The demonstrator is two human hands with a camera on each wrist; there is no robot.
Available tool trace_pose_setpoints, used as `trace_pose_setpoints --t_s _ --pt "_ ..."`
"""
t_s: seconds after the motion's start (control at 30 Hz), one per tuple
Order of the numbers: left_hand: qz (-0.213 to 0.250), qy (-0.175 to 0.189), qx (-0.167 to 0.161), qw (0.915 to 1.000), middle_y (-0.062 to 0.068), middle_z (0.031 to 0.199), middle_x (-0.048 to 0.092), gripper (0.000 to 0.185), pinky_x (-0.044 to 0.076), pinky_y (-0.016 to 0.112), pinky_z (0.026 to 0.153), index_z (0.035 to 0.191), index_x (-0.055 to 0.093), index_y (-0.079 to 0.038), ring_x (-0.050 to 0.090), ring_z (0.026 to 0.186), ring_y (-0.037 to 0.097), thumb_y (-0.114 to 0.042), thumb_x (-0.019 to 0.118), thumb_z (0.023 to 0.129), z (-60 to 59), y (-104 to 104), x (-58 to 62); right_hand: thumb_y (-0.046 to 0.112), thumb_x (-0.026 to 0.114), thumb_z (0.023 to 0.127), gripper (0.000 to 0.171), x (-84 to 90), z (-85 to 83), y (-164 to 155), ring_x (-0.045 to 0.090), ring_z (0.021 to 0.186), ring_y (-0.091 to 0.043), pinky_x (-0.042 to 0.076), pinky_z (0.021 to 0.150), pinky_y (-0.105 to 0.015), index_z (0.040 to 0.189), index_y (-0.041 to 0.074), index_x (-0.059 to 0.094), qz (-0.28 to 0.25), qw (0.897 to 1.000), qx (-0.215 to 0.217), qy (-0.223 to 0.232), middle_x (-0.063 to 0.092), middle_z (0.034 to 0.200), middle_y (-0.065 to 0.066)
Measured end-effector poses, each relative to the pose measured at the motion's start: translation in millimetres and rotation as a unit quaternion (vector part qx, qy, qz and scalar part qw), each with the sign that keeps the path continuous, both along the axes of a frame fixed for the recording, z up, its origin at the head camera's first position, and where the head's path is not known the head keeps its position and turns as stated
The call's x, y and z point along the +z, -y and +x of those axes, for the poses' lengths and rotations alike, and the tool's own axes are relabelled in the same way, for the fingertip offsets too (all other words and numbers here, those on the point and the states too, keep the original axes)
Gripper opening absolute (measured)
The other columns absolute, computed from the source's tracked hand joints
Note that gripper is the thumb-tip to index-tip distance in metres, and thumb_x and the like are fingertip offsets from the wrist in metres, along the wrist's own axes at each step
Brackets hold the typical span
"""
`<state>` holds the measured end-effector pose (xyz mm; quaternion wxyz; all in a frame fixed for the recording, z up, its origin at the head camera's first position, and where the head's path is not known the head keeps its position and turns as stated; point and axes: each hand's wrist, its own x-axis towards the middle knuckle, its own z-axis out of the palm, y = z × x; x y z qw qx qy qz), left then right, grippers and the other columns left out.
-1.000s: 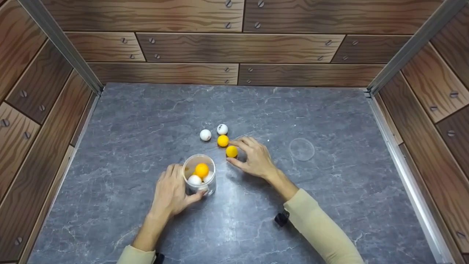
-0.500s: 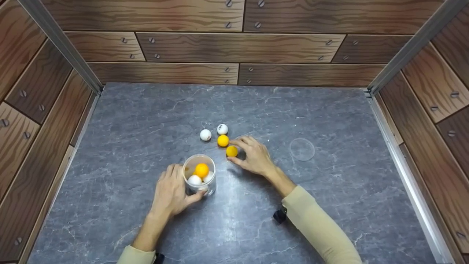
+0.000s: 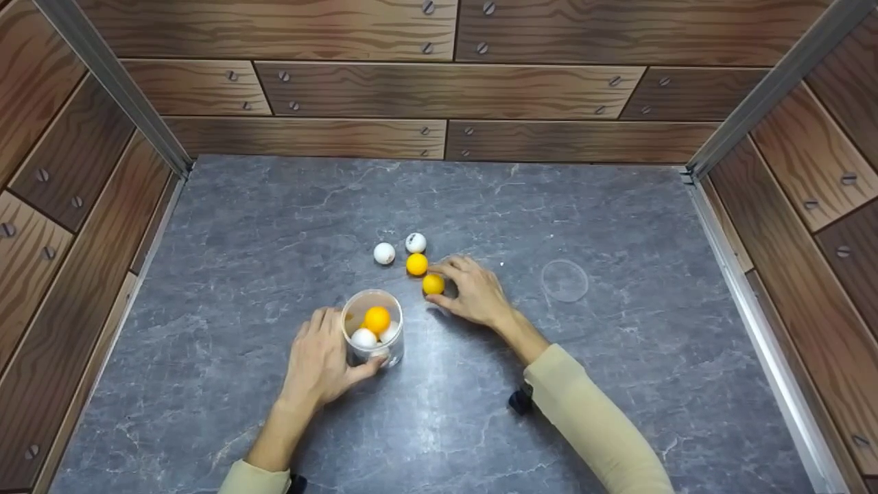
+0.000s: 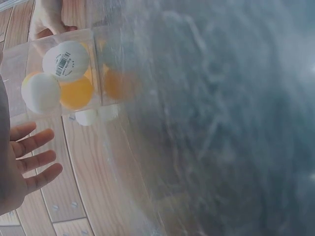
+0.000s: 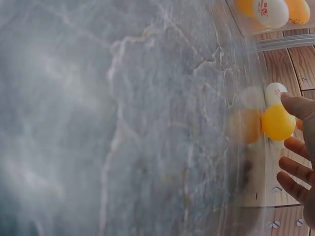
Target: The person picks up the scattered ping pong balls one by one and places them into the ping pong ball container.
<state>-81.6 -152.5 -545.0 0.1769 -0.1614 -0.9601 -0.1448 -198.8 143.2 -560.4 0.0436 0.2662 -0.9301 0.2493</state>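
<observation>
My left hand holds a clear plastic tub, its fingers at the left side and its thumb at the front. Inside the tub lie white and orange table tennis balls, plain through its wall in the left wrist view. Thumb and index finger of my right hand sit on either side of an orange table tennis ball, which rests on the tabletop. In the right wrist view the thumb touches this orange ball. Just behind it are another orange ball and two white balls.
A clear round lid lies flat to the right of my right hand. The grey marbled tabletop is bounded by wood-patterned walls at the back and both sides. A tiny white speck lies between hand and lid.
My right forearm and sleeve have shifted slightly left and up, while the fingers stay at the orange ball. The left hand and the tub hold their place.
</observation>
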Motion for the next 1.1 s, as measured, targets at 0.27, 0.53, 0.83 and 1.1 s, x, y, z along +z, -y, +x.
trace_pose_setpoints --t_s 0.27,0.53,0.83,1.1 --pt "-0.007 0.002 0.003 1.0000 0.017 0.109 0.065 0.098 0.055 0.046 0.078 0.130 0.059 0.005 0.062 0.101 0.033 -0.076 0.066 0.075 -0.3 0.1 0.3 0.044 0.081 0.090 0.054 -3.6 -1.4 -0.4 0.065 0.116 -0.030 0.058 0.095 -0.051 0.137 0.019 0.070 0.008 1.000 -0.005 0.009 0.070 0.127 -0.008" --pt "-0.005 0.003 0.003 1.0000 0.017 0.109 0.065 0.100 0.055 0.046 0.079 0.131 0.058 0.006 0.062 0.101 0.033 -0.076 0.067 0.075 0.1 0.3 -0.4 0.042 0.080 0.091 0.052 -3.2 -1.8 1.3 0.065 0.115 -0.029 0.058 0.094 -0.049 0.137 0.019 0.069 0.019 1.000 0.000 0.017 0.070 0.125 -0.007" --pt "-0.001 0.000 0.000 1.0000 0.017 0.109 0.066 0.102 0.055 0.046 0.079 0.132 0.059 0.007 0.063 0.101 0.033 -0.076 0.067 0.074 0.4 0.4 -1.4 0.041 0.077 0.093 0.049 -4.5 -1.9 2.1 0.065 0.113 -0.027 0.058 0.094 -0.047 0.137 0.020 0.069 0.024 0.999 -0.001 0.028 0.070 0.125 -0.006" --pt "0.003 0.002 -0.005 1.0000 0.018 0.111 0.066 0.098 0.054 0.046 0.078 0.131 0.058 0.006 0.063 0.104 0.033 -0.074 0.067 0.076 -0.2 0.4 -0.7 0.041 0.078 0.092 0.049 -4.9 -0.3 -1.6 0.066 0.115 -0.029 0.058 0.094 -0.049 0.135 0.019 0.071 0.019 1.000 -0.003 0.021 0.071 0.126 -0.008"
